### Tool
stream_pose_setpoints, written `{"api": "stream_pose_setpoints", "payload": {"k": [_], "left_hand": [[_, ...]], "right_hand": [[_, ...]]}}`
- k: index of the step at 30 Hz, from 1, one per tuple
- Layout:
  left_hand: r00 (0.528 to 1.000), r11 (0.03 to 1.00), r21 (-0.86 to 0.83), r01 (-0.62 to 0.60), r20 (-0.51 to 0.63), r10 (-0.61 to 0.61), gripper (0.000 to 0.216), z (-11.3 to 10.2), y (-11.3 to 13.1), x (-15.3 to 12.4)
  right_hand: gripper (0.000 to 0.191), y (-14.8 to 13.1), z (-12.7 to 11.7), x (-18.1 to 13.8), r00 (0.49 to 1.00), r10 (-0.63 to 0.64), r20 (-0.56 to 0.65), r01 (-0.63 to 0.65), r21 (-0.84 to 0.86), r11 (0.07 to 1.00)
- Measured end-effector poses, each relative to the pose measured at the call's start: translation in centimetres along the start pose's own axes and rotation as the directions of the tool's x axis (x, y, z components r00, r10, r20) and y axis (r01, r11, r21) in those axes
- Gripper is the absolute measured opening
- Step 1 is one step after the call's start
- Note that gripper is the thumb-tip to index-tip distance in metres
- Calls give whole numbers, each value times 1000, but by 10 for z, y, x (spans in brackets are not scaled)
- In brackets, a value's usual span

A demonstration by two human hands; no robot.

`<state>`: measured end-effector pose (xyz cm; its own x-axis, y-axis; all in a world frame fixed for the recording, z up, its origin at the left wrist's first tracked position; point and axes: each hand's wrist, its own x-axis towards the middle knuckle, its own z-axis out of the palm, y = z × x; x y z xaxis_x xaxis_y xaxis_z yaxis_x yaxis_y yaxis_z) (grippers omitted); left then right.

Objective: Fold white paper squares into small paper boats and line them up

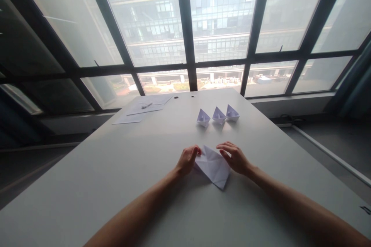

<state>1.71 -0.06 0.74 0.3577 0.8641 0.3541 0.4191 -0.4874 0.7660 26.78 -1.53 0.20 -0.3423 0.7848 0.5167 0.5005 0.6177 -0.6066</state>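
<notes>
A partly folded sheet of white paper [213,166] lies between my hands, with creases across it and a pointed flap at its far side. My left hand [188,159] grips the paper's left edge, thumb and fingers closed on it. On the other side my right hand [234,157] is open, its fingers stretched out over the paper's upper right edge; whether the fingertips touch it I cannot tell. Beyond the hands stand three folded paper boats in a row: the left boat [203,118], the middle boat [218,116] and the right boat [232,113].
Flat paper sheets [136,112] lie at the far left of the white table [139,162], with a small white item [147,105] on top. Two dark round spots mark the table's far end. Large windows [220,19] rise behind it, and curtains hang at both sides.
</notes>
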Motion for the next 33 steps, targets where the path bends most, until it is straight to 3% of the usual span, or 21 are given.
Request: {"api": "stream_pose_setpoints", "payload": {"k": [3,5,8,13,15,19,24,28,33], "left_hand": [[997,969,-242,56,71,-40,60,-3,2,1],[987,915,-390,108,154,-51,50,-5,6,0],[966,830,-529,179,252,-47,42,-6,13,-1],[935,757,-591,279,348,-72,38,-6,13,-2],[935,762,-578,292,340,-101,37,-7,10,-1],[960,803,-547,236,257,-107,29,-9,4,3],[991,918,-382,104,120,-62,11,-8,1,8],[996,997,-77,-10,85,16,18,-8,-2,8],[977,907,379,-182,174,123,14,-11,4,1]], "right_hand": [[47,10,-1,3,972,199,-126,-171,207,963],[53,13,-4,5,957,284,-53,-242,390,889],[53,7,-7,6,959,244,141,-280,570,772],[53,-9,-4,1,909,122,399,-373,646,666],[50,-8,-4,1,900,135,414,-393,639,661],[45,2,-10,2,912,241,331,-403,628,666],[44,16,-14,5,929,295,223,-370,562,740],[44,24,-9,4,934,258,248,-350,478,806],[39,32,2,2,953,291,85,-303,325,896]]}}
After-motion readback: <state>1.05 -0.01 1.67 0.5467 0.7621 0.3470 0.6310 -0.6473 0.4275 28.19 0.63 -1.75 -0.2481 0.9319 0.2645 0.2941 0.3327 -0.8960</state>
